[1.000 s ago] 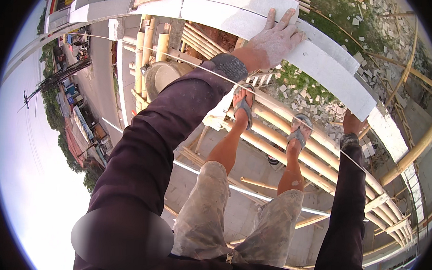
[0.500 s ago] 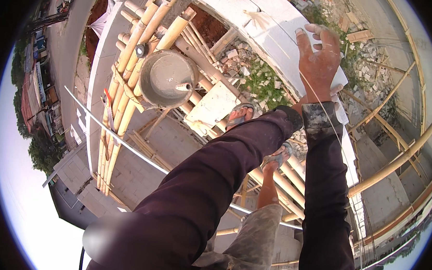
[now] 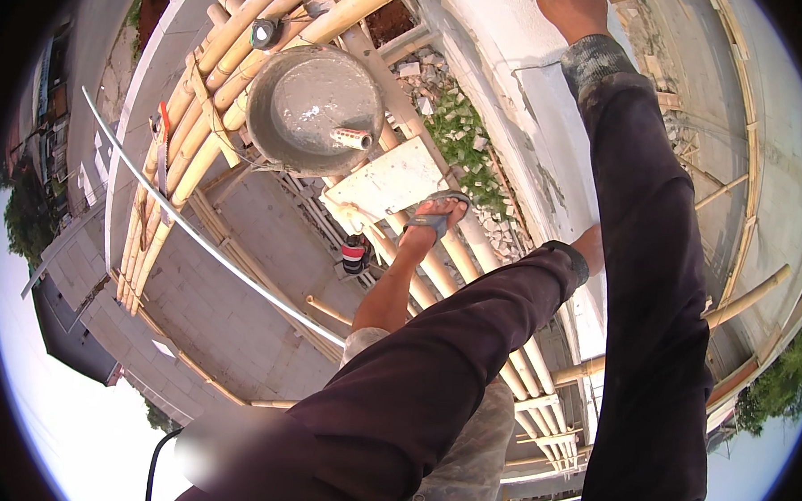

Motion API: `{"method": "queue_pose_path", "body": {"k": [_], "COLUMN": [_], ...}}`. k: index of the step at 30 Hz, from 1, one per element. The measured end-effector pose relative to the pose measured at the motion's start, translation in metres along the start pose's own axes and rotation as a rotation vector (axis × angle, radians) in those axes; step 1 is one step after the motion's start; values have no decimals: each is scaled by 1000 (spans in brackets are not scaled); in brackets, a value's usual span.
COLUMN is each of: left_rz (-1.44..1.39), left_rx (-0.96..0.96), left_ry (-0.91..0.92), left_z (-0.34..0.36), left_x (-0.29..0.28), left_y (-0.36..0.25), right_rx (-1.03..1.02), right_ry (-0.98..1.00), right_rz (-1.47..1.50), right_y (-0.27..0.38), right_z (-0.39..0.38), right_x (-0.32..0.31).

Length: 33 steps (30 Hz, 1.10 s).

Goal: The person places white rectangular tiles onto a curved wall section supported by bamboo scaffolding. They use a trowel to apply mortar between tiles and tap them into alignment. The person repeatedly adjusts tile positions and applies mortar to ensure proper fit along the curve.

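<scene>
Round grey pan [image 3: 313,108] on bamboo scaffold poles [image 3: 201,125], short tube [image 3: 350,138] lying inside | right hand [image 3: 573,5] raised against white wall [image 3: 533,95], fingers cropped, cannot tell | left hand hidden behind sleeve, wrist [image 3: 589,248] near wall.

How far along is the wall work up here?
Done: the wall beside the bamboo scaffold looks coated white. In hand: right hand rests high on it; left hand mostly hidden. Left: hard to judge; grey-smeared pan and flat board sit unused.
</scene>
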<state>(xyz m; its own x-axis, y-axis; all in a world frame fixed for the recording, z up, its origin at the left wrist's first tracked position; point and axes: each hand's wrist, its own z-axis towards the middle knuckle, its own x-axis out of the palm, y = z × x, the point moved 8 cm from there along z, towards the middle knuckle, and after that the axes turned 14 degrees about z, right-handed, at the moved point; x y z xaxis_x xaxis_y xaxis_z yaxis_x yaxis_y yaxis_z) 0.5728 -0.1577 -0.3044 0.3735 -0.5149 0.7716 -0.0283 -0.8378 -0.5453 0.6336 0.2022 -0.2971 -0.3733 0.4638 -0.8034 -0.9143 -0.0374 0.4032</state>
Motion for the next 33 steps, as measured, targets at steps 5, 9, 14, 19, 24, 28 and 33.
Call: {"method": "queue_pose_path", "body": {"k": [5, 9, 14, 19, 24, 28, 33], "left_rz": [-26, -32, -63, 12, 721, 882, 935], "left_rx": [23, 32, 48, -56, 68, 79, 287], "left_ry": [7, -7, -10, -58, -63, -49, 84], "left_z": [0, -2, -2, -6, -9, -7, -1], "left_x": [2, 0, 3, 0, -8, -17, 1], "left_y": [0, 3, 5, 5, -8, 5, -8], "right_rx": [260, 573, 679, 649, 869, 823, 853], "right_ry": [-31, 121, 219, 205, 447, 377, 153], "right_rz": [1, 402, 435, 150, 25, 65, 261], "right_y": [-29, -32, 22, 67, 70, 70, 84], "right_z": [-8, -11, -101, -194, -240, -248, -276], "right_x": [8, -1, -115, -218, -225, -225, -248]}}
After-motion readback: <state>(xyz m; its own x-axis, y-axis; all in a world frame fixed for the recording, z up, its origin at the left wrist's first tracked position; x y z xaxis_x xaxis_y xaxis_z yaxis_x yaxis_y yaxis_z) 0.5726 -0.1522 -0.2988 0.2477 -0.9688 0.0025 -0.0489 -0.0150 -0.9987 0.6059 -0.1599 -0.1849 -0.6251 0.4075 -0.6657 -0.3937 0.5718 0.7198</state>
